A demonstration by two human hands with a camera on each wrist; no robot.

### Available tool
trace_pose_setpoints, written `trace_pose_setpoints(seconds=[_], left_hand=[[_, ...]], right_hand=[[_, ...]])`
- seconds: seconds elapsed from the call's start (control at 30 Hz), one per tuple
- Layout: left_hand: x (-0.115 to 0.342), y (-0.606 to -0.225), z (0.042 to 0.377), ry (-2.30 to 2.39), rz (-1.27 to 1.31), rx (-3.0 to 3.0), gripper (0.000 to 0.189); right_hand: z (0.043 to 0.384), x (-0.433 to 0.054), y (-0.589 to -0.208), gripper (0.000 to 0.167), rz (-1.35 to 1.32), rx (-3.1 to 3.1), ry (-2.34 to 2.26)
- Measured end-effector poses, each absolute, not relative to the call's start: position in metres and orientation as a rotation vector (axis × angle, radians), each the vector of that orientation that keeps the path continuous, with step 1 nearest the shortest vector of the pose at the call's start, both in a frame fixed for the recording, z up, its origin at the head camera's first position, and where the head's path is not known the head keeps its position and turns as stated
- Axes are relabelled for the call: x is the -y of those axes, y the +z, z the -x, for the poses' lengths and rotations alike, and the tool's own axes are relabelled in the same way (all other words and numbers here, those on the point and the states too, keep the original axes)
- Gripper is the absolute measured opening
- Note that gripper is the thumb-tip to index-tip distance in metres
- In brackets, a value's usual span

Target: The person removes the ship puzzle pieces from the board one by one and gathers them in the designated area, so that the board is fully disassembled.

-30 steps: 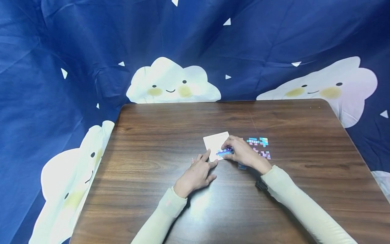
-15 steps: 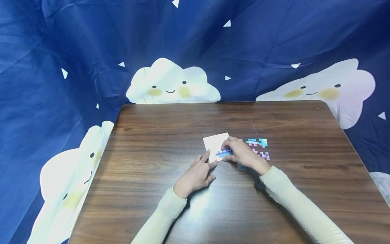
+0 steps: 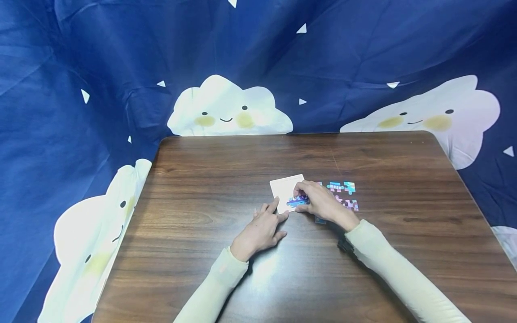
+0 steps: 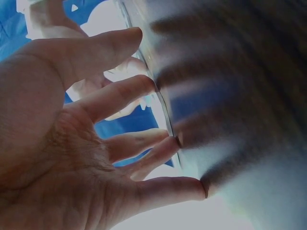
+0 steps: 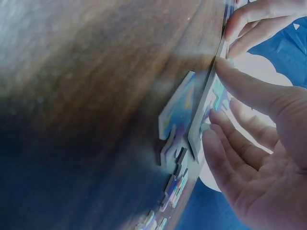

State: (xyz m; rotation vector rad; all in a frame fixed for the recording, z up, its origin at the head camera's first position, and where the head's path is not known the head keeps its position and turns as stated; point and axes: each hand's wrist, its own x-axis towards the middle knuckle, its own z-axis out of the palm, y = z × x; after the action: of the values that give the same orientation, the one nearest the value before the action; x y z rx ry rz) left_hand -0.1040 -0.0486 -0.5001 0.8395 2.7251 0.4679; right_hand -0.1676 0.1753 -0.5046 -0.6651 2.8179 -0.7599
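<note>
A white square puzzle board (image 3: 282, 186) lies slightly turned on the table. Blue and purple jigsaw pieces (image 3: 295, 203) sit along its near edge. My left hand (image 3: 260, 229) rests with spread, fairly straight fingers, its fingertips at the board's near left corner. Over the board's right part, my right hand (image 3: 321, 202) bends thumb and fingers round a puzzle piece, which the hand largely covers in the head view. In the right wrist view the thumb (image 5: 240, 84) is at the board's near edge, and the curled fingers (image 5: 216, 146) meet the pieces farther in.
Several loose jigsaw pieces (image 3: 349, 187) lie right of the board, some partly behind the right hand. One blue piece (image 5: 178, 108) lies close beside the board's edge. The brown wooden table (image 3: 194, 179) backs onto a blue cloud-print curtain (image 3: 133, 54).
The right fingers shift very slightly over the puzzle piece. The left hand and the board stay in place; the head view sways a little.
</note>
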Motion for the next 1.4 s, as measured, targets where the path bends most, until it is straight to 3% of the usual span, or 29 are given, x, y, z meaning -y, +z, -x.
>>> trace_pose_setpoints(seconds=[0.83,1.4], left_hand=[[0.047,-0.501,0.103,0.453,-0.818,-2.716,0.057],[0.049,-0.5,0.103,0.499,-0.807,-2.699,0.057]], right_hand=[[0.157,-0.188,-0.508,0.018,0.666,-2.768,-1.05],[0.131,-0.238,-0.508,0.011,0.521,-2.797,-1.178]])
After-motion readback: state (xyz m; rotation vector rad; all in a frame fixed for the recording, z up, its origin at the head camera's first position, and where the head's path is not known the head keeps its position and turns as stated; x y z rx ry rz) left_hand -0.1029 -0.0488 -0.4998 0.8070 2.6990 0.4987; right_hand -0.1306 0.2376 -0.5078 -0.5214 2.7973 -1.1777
